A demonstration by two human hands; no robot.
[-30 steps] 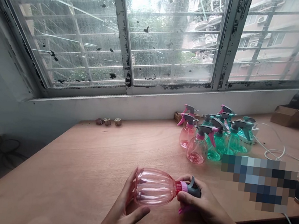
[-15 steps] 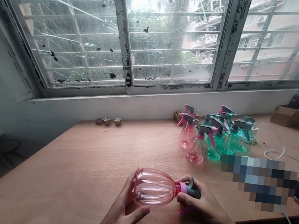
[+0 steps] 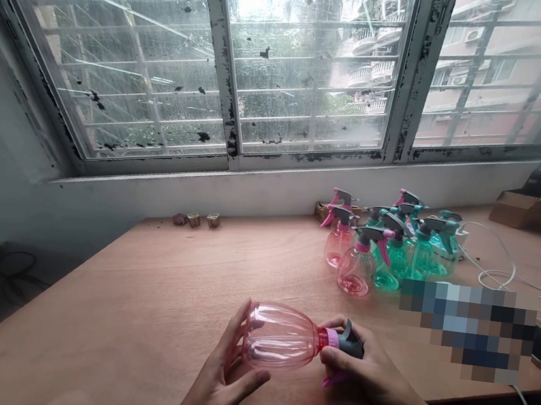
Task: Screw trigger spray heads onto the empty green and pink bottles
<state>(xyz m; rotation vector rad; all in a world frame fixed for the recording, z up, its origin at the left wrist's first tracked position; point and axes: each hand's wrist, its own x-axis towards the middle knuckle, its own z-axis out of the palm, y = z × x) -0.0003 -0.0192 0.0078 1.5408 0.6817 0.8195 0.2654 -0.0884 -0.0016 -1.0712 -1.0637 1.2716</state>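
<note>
Pink plastic spray bottle [image 3: 278, 337] gripped in both hands

Light, thin-walled and probably slippery, it is best held by its ribbed body or collar. It lies sideways over the wooden desk [image 3: 141, 292]; any contact is hidden. The left hand [image 3: 220, 374] cups the body, and the right hand [image 3: 368, 372] clasps the neck below the grey sprayer head [image 3: 354, 346]. Upright pink and green spray bottles [image 3: 357, 271] stand farther along.

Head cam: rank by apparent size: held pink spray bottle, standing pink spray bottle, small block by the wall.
1. Held pink spray bottle: looks largest, but it is nearest the camera.
2. Standing pink spray bottle: looks smaller, though it may match the held one in true size.
3. Small block: smallest.
</note>
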